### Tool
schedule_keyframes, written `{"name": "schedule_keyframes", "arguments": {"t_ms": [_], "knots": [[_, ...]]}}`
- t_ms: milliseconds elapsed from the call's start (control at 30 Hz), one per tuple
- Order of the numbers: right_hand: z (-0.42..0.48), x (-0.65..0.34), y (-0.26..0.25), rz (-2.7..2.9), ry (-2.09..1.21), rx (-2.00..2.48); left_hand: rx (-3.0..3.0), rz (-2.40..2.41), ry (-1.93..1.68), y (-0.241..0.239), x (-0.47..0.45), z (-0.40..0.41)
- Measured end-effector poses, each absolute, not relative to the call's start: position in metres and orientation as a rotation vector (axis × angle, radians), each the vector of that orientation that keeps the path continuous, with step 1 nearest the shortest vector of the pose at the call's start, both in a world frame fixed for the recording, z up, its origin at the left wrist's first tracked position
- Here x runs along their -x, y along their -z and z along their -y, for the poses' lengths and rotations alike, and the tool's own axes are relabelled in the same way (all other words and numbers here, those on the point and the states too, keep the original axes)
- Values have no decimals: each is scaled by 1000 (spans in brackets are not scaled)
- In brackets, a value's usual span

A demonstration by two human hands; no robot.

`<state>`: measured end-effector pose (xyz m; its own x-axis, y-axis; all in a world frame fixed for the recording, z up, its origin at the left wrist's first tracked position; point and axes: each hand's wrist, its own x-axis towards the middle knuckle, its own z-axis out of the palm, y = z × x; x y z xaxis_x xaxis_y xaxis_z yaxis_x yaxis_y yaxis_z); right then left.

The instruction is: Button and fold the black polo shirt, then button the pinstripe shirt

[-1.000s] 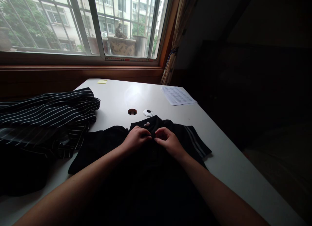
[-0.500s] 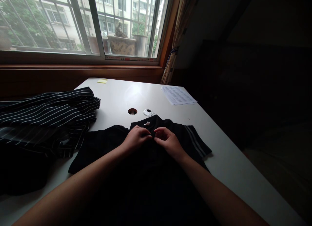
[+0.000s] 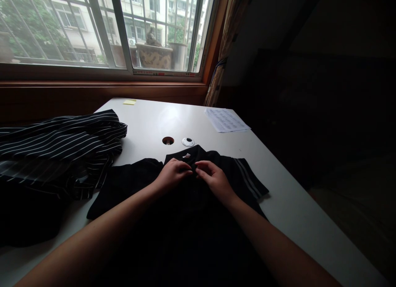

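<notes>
A black short-sleeved shirt [image 3: 130, 183] lies flat on the white table [image 3: 293, 204], collar away from me, with a small white label at the neck and grey stripes on its right sleeve [image 3: 247, 179]. My left hand [image 3: 172, 176] and my right hand [image 3: 213, 177] meet just below the collar, fingertips pinching the dark cloth at the shirt's front opening. What lies between the fingertips is too dark to make out.
A black garment with thin white stripes [image 3: 58, 150] is heaped at the left. Beyond the collar are a round cable hole [image 3: 168, 141] and its loose white cap [image 3: 187, 142]. A printed sheet [image 3: 225, 120] and a yellow sticky note [image 3: 129, 102] lie farther back, under the window.
Both hands stay at the same spot below the collar; only the fingertips shift slightly. The shirt has not moved.
</notes>
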<state>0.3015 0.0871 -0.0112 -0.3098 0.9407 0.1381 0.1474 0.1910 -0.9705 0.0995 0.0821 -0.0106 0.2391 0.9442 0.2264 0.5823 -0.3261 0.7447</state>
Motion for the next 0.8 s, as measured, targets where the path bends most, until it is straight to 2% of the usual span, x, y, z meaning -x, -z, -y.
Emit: {"name": "schedule_keyframes", "arguments": {"t_ms": [133,333,800], "knots": [[-88,-301,12,1686,-1053,1118,-2003,-1384,-917,12,-100,-83],[-90,-301,13,1745,-1004,1237,-2015,-1371,-923,15,-99,-84],[-92,-301,0,1575,-1339,1273,-1951,-1458,-886,5,-102,-78]]}}
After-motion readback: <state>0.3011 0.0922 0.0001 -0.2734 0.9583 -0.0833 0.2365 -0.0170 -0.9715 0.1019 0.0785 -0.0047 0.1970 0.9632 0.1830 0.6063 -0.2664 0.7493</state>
